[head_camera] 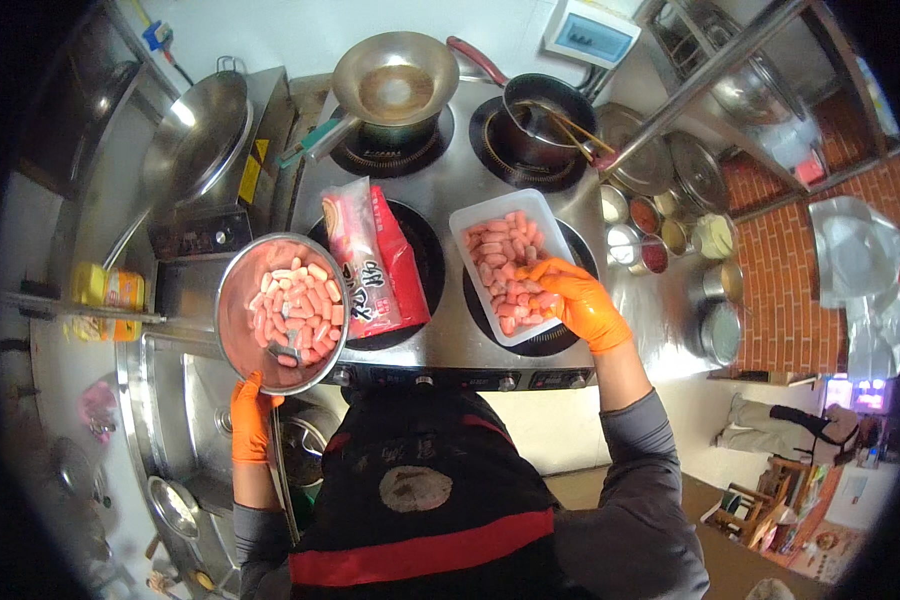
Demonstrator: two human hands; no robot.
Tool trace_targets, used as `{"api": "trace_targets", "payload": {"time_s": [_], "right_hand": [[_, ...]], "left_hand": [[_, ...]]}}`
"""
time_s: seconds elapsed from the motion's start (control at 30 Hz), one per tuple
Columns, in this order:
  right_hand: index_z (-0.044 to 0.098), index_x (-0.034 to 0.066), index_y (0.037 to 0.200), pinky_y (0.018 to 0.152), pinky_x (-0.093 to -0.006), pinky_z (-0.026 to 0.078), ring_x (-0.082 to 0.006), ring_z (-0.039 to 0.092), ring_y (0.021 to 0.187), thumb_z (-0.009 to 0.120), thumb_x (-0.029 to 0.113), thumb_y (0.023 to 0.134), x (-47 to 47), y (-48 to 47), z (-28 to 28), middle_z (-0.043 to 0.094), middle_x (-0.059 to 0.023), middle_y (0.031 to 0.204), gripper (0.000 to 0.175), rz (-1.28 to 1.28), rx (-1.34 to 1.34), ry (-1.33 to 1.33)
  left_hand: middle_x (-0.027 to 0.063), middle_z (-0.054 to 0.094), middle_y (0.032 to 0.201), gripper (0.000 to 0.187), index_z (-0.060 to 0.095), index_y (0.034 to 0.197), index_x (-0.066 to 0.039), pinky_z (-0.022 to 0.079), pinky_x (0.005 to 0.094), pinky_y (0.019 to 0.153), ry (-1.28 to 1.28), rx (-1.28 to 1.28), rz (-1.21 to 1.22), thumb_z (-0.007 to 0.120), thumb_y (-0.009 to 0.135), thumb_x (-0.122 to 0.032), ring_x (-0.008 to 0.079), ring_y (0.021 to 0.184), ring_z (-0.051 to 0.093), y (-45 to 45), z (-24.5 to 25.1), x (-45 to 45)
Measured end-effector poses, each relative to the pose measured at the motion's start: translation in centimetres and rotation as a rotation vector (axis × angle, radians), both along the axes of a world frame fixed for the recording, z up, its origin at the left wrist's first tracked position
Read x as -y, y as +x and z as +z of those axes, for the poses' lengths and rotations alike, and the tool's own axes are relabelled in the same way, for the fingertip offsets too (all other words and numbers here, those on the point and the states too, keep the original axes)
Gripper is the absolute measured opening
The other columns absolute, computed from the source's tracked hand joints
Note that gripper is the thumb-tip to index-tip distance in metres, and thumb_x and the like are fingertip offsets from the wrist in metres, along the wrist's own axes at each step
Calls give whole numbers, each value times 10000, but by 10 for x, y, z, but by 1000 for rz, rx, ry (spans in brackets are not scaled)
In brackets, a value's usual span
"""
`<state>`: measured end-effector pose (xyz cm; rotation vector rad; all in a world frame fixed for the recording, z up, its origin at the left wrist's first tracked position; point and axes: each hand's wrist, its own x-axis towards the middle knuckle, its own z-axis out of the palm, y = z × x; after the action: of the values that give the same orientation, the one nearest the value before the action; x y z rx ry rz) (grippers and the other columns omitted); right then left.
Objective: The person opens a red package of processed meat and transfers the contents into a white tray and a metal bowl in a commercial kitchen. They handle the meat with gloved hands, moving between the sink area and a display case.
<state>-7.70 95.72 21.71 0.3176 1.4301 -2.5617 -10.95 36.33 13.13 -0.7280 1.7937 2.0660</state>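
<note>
My left hand (pixel 250 420), in an orange glove, grips the near rim of a stainless-steel bowl (pixel 234 319). Short pink sausages (pixel 300 304) lie loose inside it. The fingers of my right hand (pixel 570 296), gloved the same way, press among more pink sausages (pixel 499 251) in a white plastic tray (pixel 461 217). Whether they hold any of these cannot be made out. Under the tray is the right front burner (pixel 581 251) of a steel cooktop. Between bowl and tray, a red and clear printed plastic bag (pixel 379 270) rests over the left front burner.
Behind stand a steel wok (pixel 395 79) and a black saucepan (pixel 549 109) with chopsticks (pixel 570 124) across it. Several seasoning tins (pixel 645 214) line the right counter. A metal rail (pixel 705 90) slants overhead at right. A sink (pixel 202 397) lies left; a person (pixel 787 435) is far right.
</note>
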Motion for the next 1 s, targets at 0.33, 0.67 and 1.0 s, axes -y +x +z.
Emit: {"api": "trace_targets", "payload": {"time_s": [0.33, 0.67, 1.0], "right_hand": [[686, -16, 1061, 953, -291, 485, -207, 654, 1035, 629, 57, 917, -5, -29, -5, 686, -98, 1124, 172, 340, -109, 619], [676, 67, 1158, 960, -438, 502, -396, 601, 1153, 653, 110, 878, 0, -1, -9, 594, -184, 1297, 284, 49, -359, 1608], [519, 54, 1437, 1178, -520, 260, -386, 355, 1443, 807, 458, 743, 36, 24, -26, 479, -166, 1483, 853, 85, -471, 1933]], "left_hand": [[81, 699, 942, 276, 620, 1087, -37, 563, 313, 595, -48, -25, 101, 673, 963, -277, 189, 750, 673, 2, -2, -11], [76, 679, 917, 308, 600, 1060, -31, 573, 332, 606, -127, 1, 112, 702, 927, -289, 207, 736, 671, -1, -6, -12], [102, 655, 952, 397, 576, 1086, 6, 580, 334, 628, -228, 13, 96, 725, 902, -312, 221, 754, 661, -2, -11, -8]]}}
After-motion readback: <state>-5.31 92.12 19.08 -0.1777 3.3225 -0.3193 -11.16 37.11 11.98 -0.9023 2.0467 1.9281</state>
